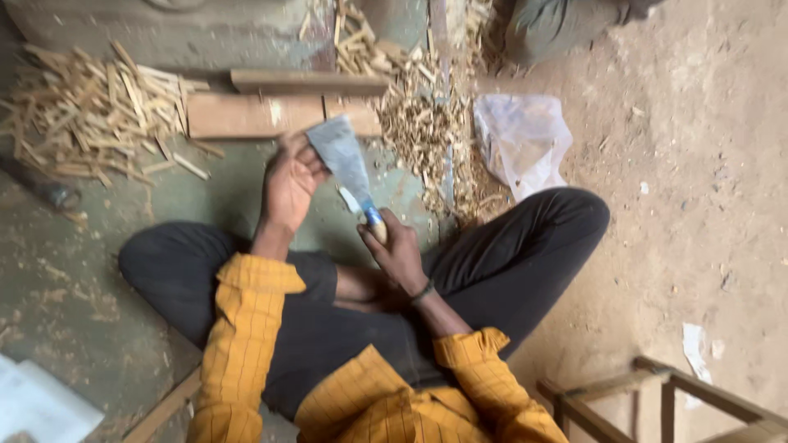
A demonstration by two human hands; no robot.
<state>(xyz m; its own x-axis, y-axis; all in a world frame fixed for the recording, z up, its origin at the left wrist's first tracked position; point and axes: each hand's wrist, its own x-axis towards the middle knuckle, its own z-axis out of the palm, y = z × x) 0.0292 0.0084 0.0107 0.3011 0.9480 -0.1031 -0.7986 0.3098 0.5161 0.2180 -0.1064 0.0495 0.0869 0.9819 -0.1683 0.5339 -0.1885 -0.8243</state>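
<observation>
Dusty floor (722, 205); right hand (400, 250) grips cleaver (343, 160), left hand (289, 184) touching.

Left hand (289, 184) is raised toward 12 o'clock, fingers curled, forearm extended from a rolled yellow sleeve. Right hand (398, 246) is closed in a fist at 3 o'clock of it, wrist bent, a band worn.

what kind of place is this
Most likely a small woodworking workshop, with the work done on the floor. A heap of split wood sticks and shavings lie around a plank, and the right hand holds a broad-bladed cutting tool, which the left hand touches.
</observation>
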